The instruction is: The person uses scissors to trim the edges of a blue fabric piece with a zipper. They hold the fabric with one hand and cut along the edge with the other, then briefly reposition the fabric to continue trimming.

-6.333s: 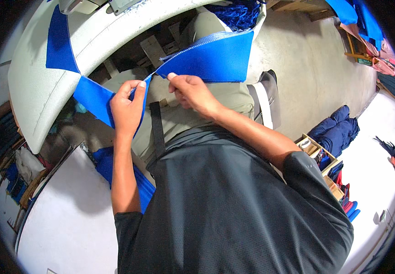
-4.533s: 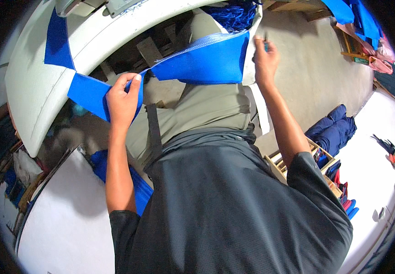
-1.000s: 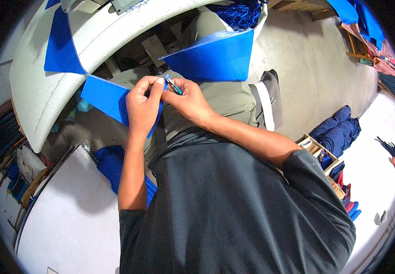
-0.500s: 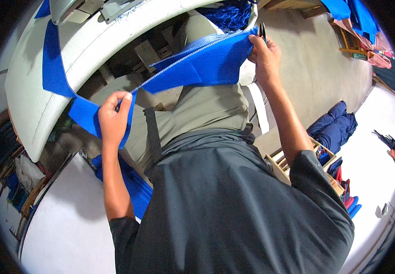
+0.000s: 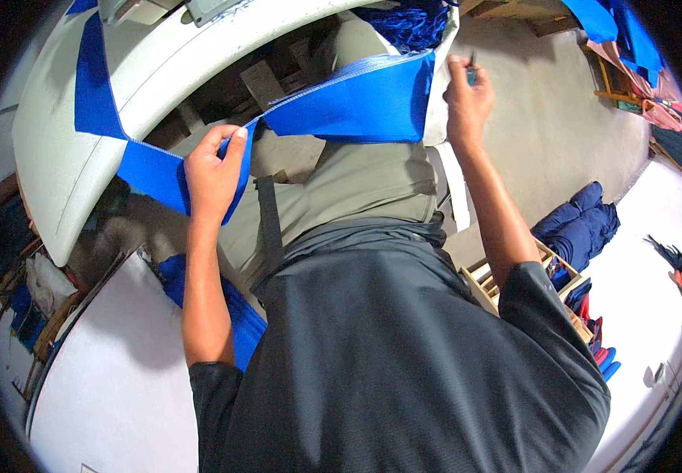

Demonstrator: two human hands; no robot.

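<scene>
The blue fabric panel (image 5: 349, 106) is laid across the grey-green trousers (image 5: 364, 173), its long axis running left to right and rising rightward, stitched edge facing away from the body. An adjoining blue strip (image 5: 153, 173) is pinched between the left hand's (image 5: 213, 177) thumb and fingers. Small snips (image 5: 472, 76), tip pointing away, are gripped by the right hand (image 5: 468, 104), beside the panel's right end.

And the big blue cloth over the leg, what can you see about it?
The wide, bright blue fabric piece drapes over the leg in grey-green trousers. Pale stitching runs along its curved upper edge; its left end narrows toward the left hand, where any join is hard to tell. Tangled blue threads lie beyond. The right hand looks apart from it.
</scene>
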